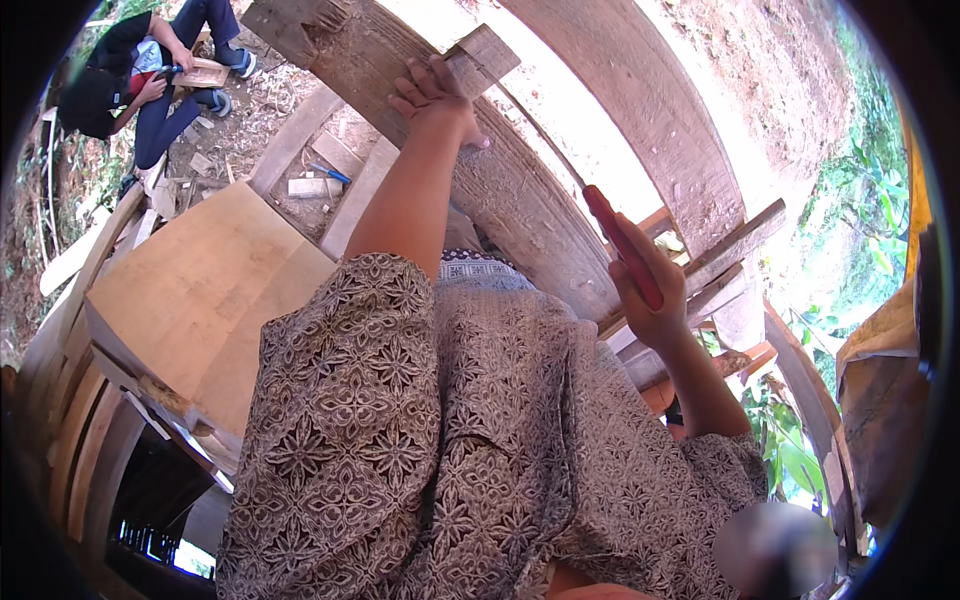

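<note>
My left hand (437,103) grips a short wooden block (488,56) that lies across a thick, rough plank (530,185). Its fingers lie over the top of the block, with the thumb on the near side. In my right hand (650,290) is the red handle of a handsaw (615,232). The thin blade shows edge-on as a dark line running up and left from the handle, and its tip ends close to the free end of the block.
Another broad plank (655,110) curves past beyond mine. At left is a flat wooden board (200,300). A blue-handled tool (330,172) lies among offcuts on the ground. Far left, a seated person (150,85) holds a wooden piece. Stacked timber (720,265) lies to my right.
</note>
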### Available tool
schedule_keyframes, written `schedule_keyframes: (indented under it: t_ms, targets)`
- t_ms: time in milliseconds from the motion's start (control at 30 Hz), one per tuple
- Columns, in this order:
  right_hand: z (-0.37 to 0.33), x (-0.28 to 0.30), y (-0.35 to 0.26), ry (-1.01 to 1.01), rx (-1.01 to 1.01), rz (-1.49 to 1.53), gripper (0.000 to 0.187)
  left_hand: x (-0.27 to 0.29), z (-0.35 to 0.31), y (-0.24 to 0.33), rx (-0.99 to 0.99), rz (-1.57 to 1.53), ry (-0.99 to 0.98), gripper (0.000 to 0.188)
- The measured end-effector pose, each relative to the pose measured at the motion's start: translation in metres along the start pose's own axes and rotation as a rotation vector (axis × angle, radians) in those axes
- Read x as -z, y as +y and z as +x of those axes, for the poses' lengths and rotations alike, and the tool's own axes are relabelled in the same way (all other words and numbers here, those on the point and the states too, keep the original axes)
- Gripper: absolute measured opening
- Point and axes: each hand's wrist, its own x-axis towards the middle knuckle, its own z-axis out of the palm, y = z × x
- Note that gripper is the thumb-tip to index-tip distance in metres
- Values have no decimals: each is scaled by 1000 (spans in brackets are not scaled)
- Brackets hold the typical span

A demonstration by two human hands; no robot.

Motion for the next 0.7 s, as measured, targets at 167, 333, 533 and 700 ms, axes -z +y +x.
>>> schedule_keyframes:
  t_ms: [167,333,533,700]
  targets:
    - [45,-14,-10,29,103,-8,53,-7,5,2,0,-3,8,150]
    - [138,-61,10,166,194,-51,45,-9,9,4,-27,-10,19,150]
    - [225,-121,34,242,105,60,45,-6,8,1,-20,-55,71,152]
    - [185,-116,61,208,127,114,49,-4,4,-1,-35,-31,61,153]
